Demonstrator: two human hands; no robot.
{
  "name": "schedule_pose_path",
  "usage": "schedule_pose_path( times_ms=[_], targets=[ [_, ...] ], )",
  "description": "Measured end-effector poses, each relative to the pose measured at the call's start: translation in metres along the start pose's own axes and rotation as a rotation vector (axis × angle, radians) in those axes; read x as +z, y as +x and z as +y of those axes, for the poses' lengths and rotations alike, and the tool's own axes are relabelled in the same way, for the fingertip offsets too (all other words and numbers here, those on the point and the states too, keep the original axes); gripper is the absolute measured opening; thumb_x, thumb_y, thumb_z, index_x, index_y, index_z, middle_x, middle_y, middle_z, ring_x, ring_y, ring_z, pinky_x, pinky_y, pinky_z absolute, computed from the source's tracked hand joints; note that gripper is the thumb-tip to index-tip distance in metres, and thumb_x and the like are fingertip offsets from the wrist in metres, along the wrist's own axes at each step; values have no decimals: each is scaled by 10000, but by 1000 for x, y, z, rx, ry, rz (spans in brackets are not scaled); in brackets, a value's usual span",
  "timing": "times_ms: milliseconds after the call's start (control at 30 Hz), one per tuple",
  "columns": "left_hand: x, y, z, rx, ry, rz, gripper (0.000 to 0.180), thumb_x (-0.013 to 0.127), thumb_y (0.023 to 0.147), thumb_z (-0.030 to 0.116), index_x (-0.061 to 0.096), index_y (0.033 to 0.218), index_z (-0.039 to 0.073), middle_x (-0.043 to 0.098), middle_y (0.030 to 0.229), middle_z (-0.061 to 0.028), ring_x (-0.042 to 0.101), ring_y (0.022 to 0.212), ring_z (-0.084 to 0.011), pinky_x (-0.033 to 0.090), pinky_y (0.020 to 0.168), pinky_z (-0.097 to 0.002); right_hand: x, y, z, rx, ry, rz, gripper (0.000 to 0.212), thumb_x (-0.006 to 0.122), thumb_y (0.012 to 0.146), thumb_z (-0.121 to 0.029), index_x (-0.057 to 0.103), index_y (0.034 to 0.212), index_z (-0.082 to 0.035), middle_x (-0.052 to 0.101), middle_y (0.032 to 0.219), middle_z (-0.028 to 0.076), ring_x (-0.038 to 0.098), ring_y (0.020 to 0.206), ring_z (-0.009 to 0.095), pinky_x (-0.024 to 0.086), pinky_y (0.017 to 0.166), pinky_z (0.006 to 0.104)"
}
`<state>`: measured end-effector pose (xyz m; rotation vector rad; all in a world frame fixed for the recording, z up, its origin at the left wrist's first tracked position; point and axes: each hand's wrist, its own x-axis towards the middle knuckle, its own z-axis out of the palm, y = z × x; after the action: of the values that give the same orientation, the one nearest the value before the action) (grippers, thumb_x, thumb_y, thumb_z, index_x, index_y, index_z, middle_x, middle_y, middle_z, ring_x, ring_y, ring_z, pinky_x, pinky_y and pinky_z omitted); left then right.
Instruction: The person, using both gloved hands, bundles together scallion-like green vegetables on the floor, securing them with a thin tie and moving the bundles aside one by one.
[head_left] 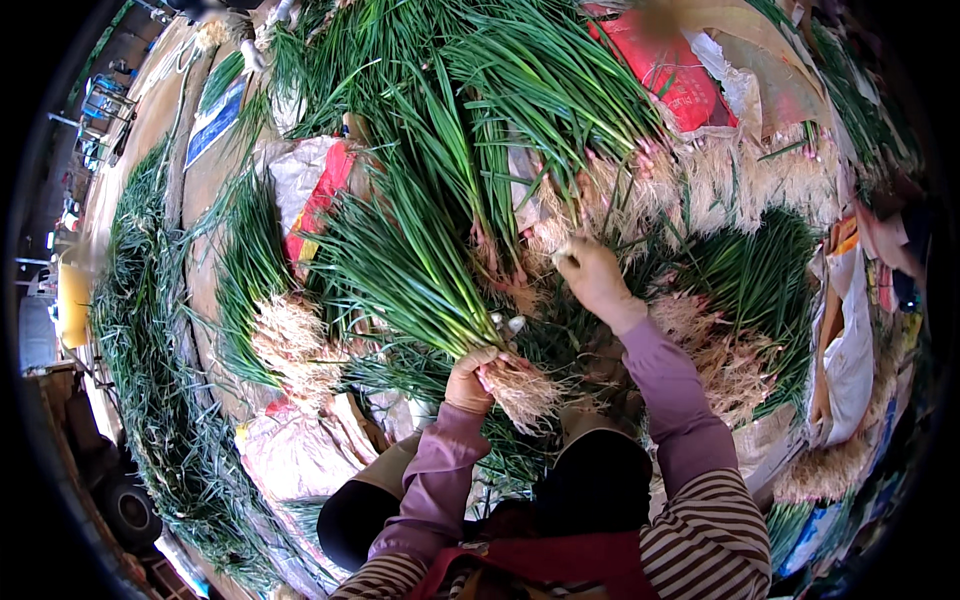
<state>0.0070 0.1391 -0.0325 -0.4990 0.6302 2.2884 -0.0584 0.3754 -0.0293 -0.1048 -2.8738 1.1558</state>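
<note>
My left hand is wrapped round the lower stems of a bunch of scallions. Their long green leaves fan toward the far left, and a tuft of pale roots hangs out on the near right side of the fist. My right hand is apart from this bunch, its fingers curled together beside the roots of the far pile of scallions. Whatever lies between those fingertips, if anything, is too small to make out. Some loose scallions with pinkish bases lie between the two hands.
Rooted bundles lie at the left and right. Red and white sacks and a pale sack lie on the left. A long heap of leaves runs along the far left, near a yellow container and a wheel.
</note>
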Motion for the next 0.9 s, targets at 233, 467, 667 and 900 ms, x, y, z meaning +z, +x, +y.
schedule_pose_path(
  times_ms=[233,467,667,900],
  targets=[
    [0,0,-4,56,30,66,365,560,739,68,511,1090,-15,601,797,-127,614,752,-333,508,739,-515,-31,34,9,131,-343,386,205,599,827,-220,602,919,-37,618,768,97,607,702,199,482,618,348],
    [16,1,-4,16,17,51,342,563,736,73,514,1059,-30,598,746,-132,625,764,-352,508,742,-518,-19,21,8,261,-233,-73,207,568,846,-237,653,871,-50,633,759,98,601,679,212,478,666,338],
    [-4,2,-7,-30,-75,34,229,561,749,63,561,946,-54,630,793,-156,622,761,-345,513,747,-472,17,-73,-25,-215,520,-558,252,561,859,-246,632,891,-5,642,746,102,601,675,216,476,669,329],
    [11,1,-7,51,-44,35,337,546,749,39,523,1076,-39,624,834,-140,613,767,-282,516,754,-427,31,-39,-12,410,931,-649,367,547,875,-356,652,846,-6,621,701,43,551,625,112,431,565,244]
  ],
)
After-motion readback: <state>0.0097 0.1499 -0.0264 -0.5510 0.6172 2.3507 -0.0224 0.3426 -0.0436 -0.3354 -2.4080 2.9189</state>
